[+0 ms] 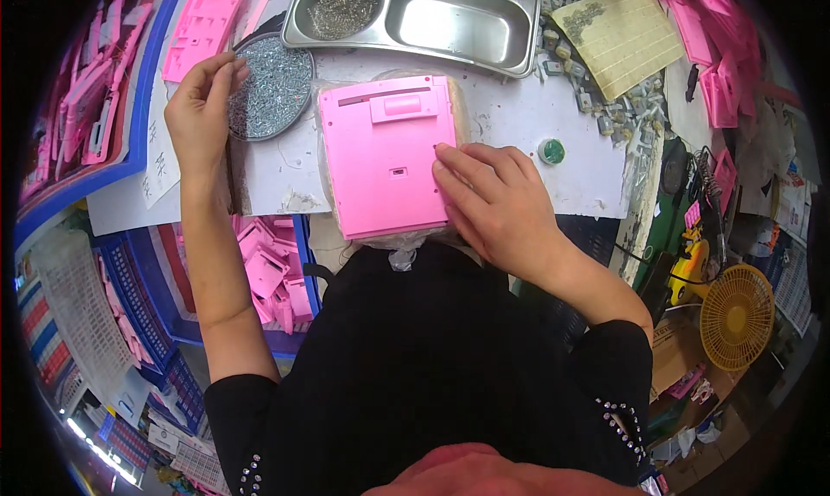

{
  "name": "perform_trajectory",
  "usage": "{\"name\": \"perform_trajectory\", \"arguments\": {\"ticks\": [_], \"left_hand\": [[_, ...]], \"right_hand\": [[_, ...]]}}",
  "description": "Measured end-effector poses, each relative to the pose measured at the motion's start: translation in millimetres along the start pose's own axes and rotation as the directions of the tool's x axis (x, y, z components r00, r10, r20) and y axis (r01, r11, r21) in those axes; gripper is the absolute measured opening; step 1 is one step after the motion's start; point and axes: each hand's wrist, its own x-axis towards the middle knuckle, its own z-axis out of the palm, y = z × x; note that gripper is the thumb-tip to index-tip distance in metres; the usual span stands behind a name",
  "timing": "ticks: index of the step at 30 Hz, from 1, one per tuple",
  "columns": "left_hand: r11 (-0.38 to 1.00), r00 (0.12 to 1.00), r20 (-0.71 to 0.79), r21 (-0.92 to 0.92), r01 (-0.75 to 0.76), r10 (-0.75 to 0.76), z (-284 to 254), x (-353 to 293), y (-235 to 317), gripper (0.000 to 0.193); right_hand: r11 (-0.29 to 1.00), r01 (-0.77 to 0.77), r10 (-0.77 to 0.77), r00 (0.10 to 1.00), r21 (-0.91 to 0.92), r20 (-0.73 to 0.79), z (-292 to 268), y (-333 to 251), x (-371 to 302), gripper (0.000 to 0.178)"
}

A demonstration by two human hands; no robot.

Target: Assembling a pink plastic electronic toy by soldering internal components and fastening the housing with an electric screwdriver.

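Observation:
A pink plastic case (380, 185) lies flat at the table's near edge, on a pad wrapped in clear plastic (327, 185). A slotted raised part shows near its far edge and a small rectangular opening at its middle. My right hand (506, 198) rests on the case's right edge, fingers extended over it and slightly apart. To the left, my left hand (203, 107) is raised beside a round dish of small silvery screws (272, 90). Its thumb and forefinger are pinched together; whatever they hold is too small to make out.
A steel compartment tray (450, 51) with small metal springs stands at the back. Small parts (596, 120) and a yellowish sheet (618, 38) lie right of it. A green-topped round container (551, 151) sits nearer. Pink parts (264, 267) fill a blue crate; a yellow fan (737, 317) stands right.

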Motion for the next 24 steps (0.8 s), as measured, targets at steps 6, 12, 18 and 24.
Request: {"name": "perform_trajectory", "arguments": {"ticks": [6, 12, 18, 24], "left_hand": [[0.981, 0.908, 0.394, 0.064, -0.181, 0.142, 32.5, -65.3, 75.5, 0.008], [0.724, 0.603, 0.621, 0.081, -0.685, 0.501, 73.5, -108.5, 64.7, 0.024], [0.707, 0.596, 0.652, 0.127, -0.696, 0.469, 73.4, -110.7, 65.2, 0.027], [0.715, 0.626, 0.626, 0.151, -0.683, 0.465, 74.1, -115.3, 62.0, 0.021]], "right_hand": [[0.999, -0.052, 0.052, 0.999, 0.016, -0.012, -2.1, 1.6, -3.1, 0.047], [0.985, -0.061, 0.074, 0.994, 0.163, -0.075, 0.8, 11.5, -1.8, 0.040], [0.629, -0.401, 0.533, 0.846, 0.666, 0.007, 23.3, 54.5, 13.9, 0.018], [0.212, -0.651, 0.469, 0.722, 0.729, 0.508, 13.5, 74.5, 50.8, 0.016]]}}
